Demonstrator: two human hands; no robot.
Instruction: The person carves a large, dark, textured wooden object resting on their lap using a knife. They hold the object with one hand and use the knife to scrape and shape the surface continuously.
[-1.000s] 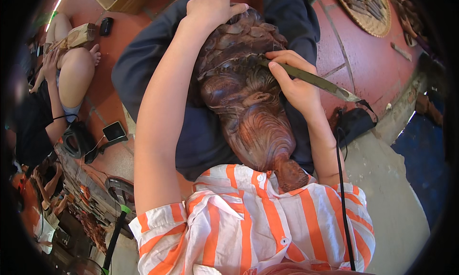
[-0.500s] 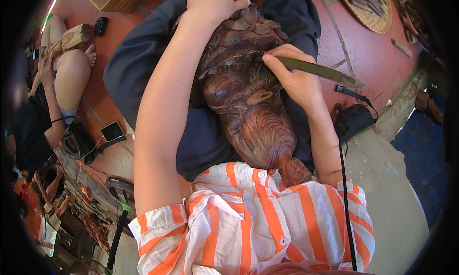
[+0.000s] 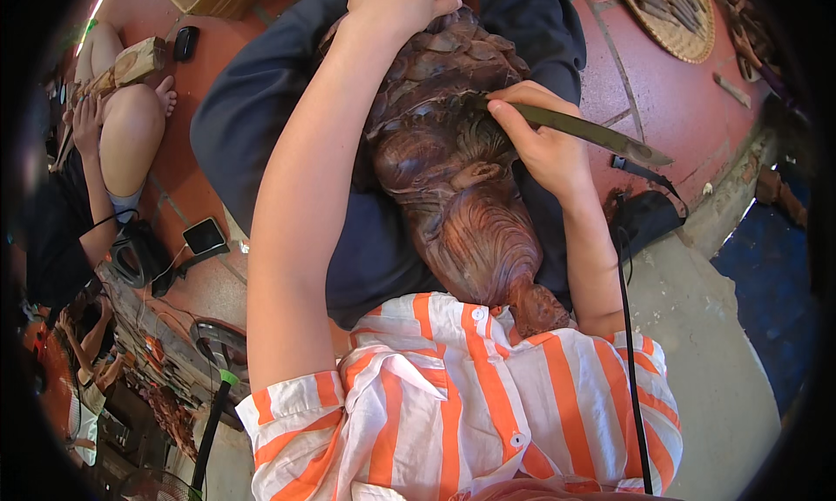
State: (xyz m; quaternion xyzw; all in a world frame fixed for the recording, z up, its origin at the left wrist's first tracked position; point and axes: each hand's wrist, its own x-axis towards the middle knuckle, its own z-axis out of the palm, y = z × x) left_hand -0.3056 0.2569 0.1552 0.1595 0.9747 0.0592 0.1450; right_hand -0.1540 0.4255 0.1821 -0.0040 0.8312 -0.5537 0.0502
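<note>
A dark brown wood carving [image 3: 479,226], cut with scale-like ridges and flowing grooved lines, lies across my lap, its narrow knobbed end against my striped shirt. Over its far end, my left hand [image 3: 392,6] rests with the thumb stretched to the right; the other fingers curl out of sight behind it. My right hand [image 3: 550,144] grips a flat, dark green carving blade [image 3: 601,135] between thumb and fingers. One slanted end of the blade points out to the right; the other meets the carving's grooves near its middle, where the tip is hard to make out.
A round woven tray [image 3: 666,44] of slim tools sits on the red tiled floor at far right, with a loose stick [image 3: 731,90] near it. At left, another person's leg [image 3: 132,139] is beside a wood block [image 3: 139,63]. A black cable [image 3: 634,370] hangs by my right arm.
My right hand and the blade have shifted very slightly right and down. The left hand keeps its hold on the far end. At left, the other person's hand has moved a little.
</note>
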